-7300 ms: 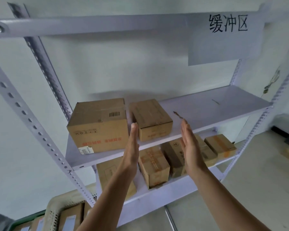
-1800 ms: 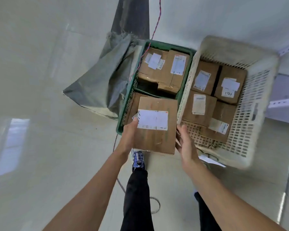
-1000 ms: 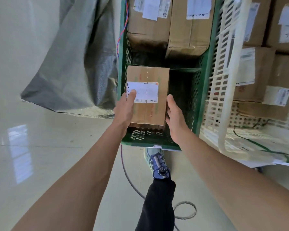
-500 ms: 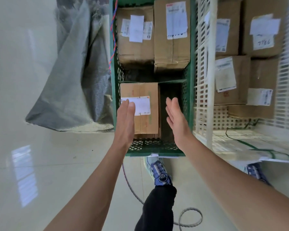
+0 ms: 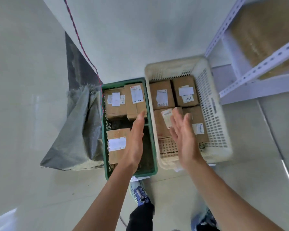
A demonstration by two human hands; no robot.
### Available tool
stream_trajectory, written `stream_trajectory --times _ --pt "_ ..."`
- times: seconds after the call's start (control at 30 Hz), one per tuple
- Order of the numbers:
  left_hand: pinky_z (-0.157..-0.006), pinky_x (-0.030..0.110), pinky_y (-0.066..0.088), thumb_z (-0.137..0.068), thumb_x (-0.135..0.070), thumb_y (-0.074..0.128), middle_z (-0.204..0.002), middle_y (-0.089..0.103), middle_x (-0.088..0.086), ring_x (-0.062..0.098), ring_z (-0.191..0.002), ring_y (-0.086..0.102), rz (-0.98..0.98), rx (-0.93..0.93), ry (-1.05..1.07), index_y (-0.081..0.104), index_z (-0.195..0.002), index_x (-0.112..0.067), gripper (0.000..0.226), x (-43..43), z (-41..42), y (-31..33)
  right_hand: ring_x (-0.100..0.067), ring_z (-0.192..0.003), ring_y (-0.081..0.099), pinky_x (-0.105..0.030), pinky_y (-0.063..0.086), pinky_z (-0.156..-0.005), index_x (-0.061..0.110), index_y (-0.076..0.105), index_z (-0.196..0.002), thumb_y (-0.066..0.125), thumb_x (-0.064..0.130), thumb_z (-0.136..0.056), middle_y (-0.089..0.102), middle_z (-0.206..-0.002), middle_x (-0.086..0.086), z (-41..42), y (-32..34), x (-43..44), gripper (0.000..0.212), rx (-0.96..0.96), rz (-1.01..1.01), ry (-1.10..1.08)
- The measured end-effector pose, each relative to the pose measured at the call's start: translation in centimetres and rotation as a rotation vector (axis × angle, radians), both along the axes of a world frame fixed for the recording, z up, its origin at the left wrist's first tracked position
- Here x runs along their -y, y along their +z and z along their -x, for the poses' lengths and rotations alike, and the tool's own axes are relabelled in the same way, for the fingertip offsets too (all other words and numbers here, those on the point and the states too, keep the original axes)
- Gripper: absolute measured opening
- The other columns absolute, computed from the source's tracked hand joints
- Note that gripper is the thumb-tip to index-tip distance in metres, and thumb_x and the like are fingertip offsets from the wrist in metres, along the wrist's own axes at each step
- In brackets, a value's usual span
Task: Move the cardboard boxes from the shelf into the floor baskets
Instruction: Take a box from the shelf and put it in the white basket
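One box (image 5: 116,144) (white-labelled) lies just left of the left hand (image 5: 134,144).

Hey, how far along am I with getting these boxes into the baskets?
Done: three cardboard boxes sit in the green basket and four in the white basket. In hand: nothing; left hand and right hand hover open above the baskets. Left: a blurred brown shape on the shelf, probably more cardboard; the green basket has room at its near right.
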State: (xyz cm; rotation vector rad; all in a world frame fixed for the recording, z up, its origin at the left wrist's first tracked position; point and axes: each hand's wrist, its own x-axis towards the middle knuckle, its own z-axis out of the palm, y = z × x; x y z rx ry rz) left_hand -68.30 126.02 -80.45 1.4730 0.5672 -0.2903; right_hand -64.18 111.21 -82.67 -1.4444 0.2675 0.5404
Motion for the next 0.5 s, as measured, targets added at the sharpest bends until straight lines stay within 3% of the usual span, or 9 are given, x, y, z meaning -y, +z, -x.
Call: stream_trajectory --times 0.1,0.23,0.37,0.5 --pt "-0.133 0.041 0.026 -0.094 -0.086 0.025 -0.17 0.038 -0.027 -0.007 -0.156 0.033 -0.016 0.046 -0.005 0.037 -0.165 -0.048 0.081 5.0 -0.2 5.2 0.011 -0.147 0.039 -0.027 0.027 -0.125 0.045 0.041 -0.158 0.04 0.1 -0.076 0.043 -0.161 0.03 0.2 6.0 5.4 0.099 0.045 -0.036 -0.053" --pt "-0.127 0.041 0.034 -0.093 -0.088 0.026 -0.164 0.045 -0.031 -0.013 -0.148 0.04 -0.025 0.105 -0.033 0.042 -0.161 -0.052 0.078 12.7 -0.3 10.6 0.015 -0.144 0.04 -0.029 0.023 -0.129 0.047 0.042 -0.155 0.034 0.087 -0.086 0.043 -0.161 0.029 0.3 12.4 13.8 0.08 0.071 -0.058 -0.079" --pt "-0.125 0.039 0.035 -0.086 -0.094 0.03 -0.16 0.046 -0.035 -0.011 -0.149 0.041 -0.006 0.165 -0.056 0.046 -0.157 -0.054 0.082 20.9 -1.0 15.7 0.011 -0.148 0.036 -0.029 0.022 -0.128 0.045 0.04 -0.158 0.036 0.094 -0.083 0.042 -0.162 0.029 -0.1 18.2 23.1 0.089 0.151 -0.068 -0.104" --pt "-0.122 0.034 0.037 -0.082 -0.097 0.036 -0.155 0.049 -0.039 -0.018 -0.143 0.044 0.009 0.238 -0.085 0.05 -0.151 -0.056 0.082 28.7 -2.5 21.1 0.014 -0.146 0.037 -0.022 0.028 -0.12 0.064 0.048 -0.141 0.041 0.104 -0.072 0.044 -0.157 0.037 -1.2 23.3 31.8 0.08 0.238 -0.092 -0.135"
